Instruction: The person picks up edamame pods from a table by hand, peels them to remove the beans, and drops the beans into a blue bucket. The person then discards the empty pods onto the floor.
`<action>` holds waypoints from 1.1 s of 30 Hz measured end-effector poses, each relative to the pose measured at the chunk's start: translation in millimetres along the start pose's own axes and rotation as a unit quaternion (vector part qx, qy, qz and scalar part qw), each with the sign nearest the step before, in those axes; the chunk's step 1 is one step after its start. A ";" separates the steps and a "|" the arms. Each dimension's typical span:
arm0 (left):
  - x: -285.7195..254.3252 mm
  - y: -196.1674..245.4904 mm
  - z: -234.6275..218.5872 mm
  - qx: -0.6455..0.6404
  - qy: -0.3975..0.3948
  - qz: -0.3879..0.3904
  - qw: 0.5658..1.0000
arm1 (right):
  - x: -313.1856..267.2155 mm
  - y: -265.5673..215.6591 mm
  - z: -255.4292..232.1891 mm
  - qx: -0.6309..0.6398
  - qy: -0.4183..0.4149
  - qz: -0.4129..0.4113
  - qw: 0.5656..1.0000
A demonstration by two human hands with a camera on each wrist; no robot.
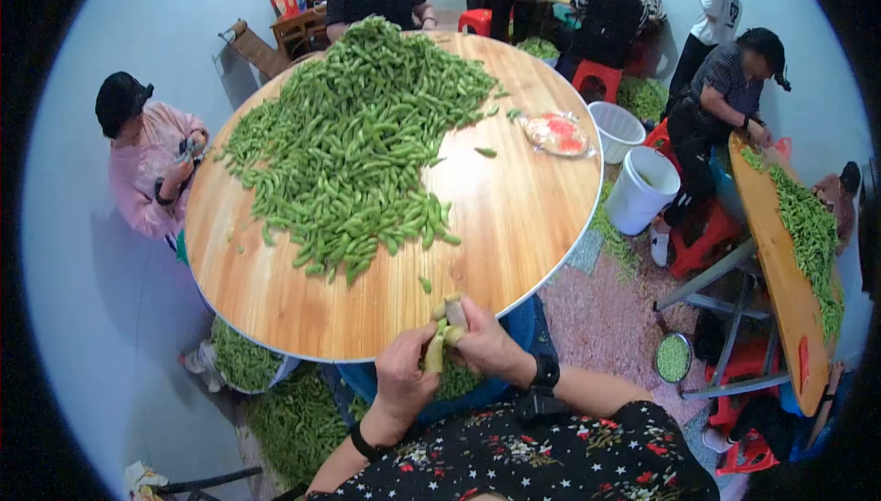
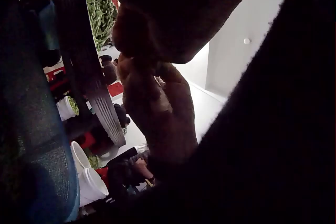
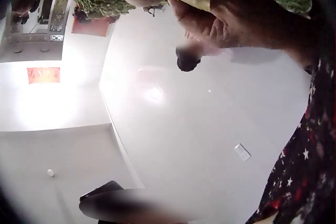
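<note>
Both hands meet just beyond the near edge of the round wooden table (image 1: 514,262), above a blue tub (image 1: 523,327). My left hand (image 1: 404,368) and right hand (image 1: 488,347) pinch a small green soybean pod (image 1: 442,328) between thumbs and fingertips. Yellowish covers wrap several fingertips, and a pale grey one shows on the right hand. Fingers hide most of the pod. In the left wrist view the hands are dark silhouettes; the right wrist view shows the left hand (image 3: 231,19) close against the right. A large heap of soybean pods (image 1: 367,134) lies on the table.
A plastic-wrapped packet (image 1: 557,135) lies at the table's right. White buckets (image 1: 644,191) stand beside it, with a bowl of shelled beans (image 1: 674,358) on the floor. More pods (image 1: 294,423) are piled at lower left. A person in pink (image 1: 151,166) sits left; others work behind and right.
</note>
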State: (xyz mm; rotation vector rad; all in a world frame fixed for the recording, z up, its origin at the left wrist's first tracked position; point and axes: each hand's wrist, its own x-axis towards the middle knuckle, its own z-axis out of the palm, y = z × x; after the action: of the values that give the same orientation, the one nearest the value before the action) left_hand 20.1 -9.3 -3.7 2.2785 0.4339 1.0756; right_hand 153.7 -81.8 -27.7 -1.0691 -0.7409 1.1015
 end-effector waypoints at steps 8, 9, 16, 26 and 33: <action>-2.8 -5.1 10.1 0.007 0.048 -0.068 0.997 | -3.9 -2.0 12.4 -0.241 0.051 -0.071 0.967; -1.3 -6.0 6.6 -0.038 0.013 -0.125 0.991 | -3.6 -1.1 10.3 -0.242 0.052 -0.074 0.966; -0.7 -11.5 -7.9 -0.074 -0.084 -0.082 0.990 | 0.9 -23.0 -11.1 -0.189 -0.092 -0.002 0.978; -13.2 0.9 -3.5 -0.089 -0.147 -0.124 0.977 | -12.3 -24.9 -15.1 -0.404 -0.078 -0.138 0.901; -27.6 -1.1 -0.9 -0.030 -0.195 -0.174 0.965 | -18.3 -29.2 -11.0 -0.388 -0.161 -0.150 0.895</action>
State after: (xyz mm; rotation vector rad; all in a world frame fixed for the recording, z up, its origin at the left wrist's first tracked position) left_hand 2.2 -22.3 -20.3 2.1822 0.5963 0.4458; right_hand 167.4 -104.8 -3.5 -1.3757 -1.6458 0.7149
